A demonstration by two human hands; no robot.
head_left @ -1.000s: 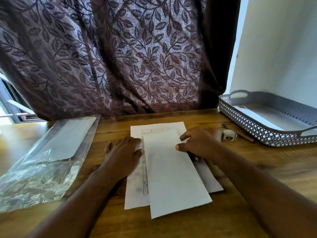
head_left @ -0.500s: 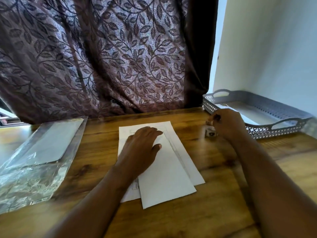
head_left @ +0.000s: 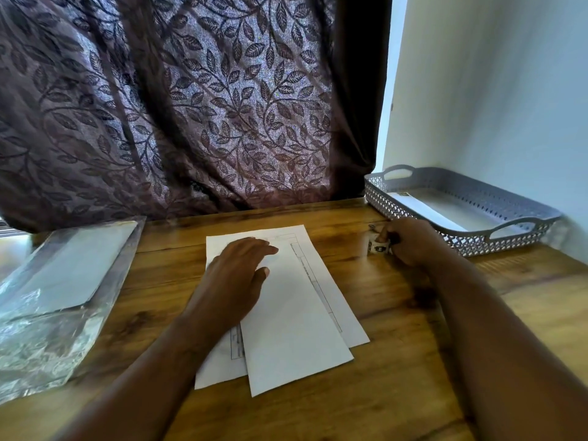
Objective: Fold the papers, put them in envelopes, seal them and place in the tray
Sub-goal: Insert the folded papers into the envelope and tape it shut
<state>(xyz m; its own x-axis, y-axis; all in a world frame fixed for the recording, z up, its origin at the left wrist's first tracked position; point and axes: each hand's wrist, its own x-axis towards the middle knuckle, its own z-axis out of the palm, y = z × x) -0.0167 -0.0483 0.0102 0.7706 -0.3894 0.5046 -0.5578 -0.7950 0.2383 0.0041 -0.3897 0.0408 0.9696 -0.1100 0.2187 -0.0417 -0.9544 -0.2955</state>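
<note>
A white envelope [head_left: 296, 326] lies on top of a printed sheet of paper [head_left: 337, 300] in the middle of the wooden table. My left hand [head_left: 235, 275] rests flat on the envelope's upper part, fingers straight. My right hand [head_left: 410, 243] is off to the right, its fingers curled round a small roll of tape [head_left: 377, 245] that stands on the table. The grey lattice tray [head_left: 413, 208] sits at the back right with a white envelope [head_left: 426, 211] lying in it.
A clear plastic packet [head_left: 54, 288] holding white envelopes lies at the left. A patterned dark curtain [head_left: 191, 106] hangs behind the table. A white wall [head_left: 493, 90] stands at the right behind the tray.
My right hand left the envelope and went right to the tape roll beside the tray. My left hand shifted onto the top of the envelope and flattened.
</note>
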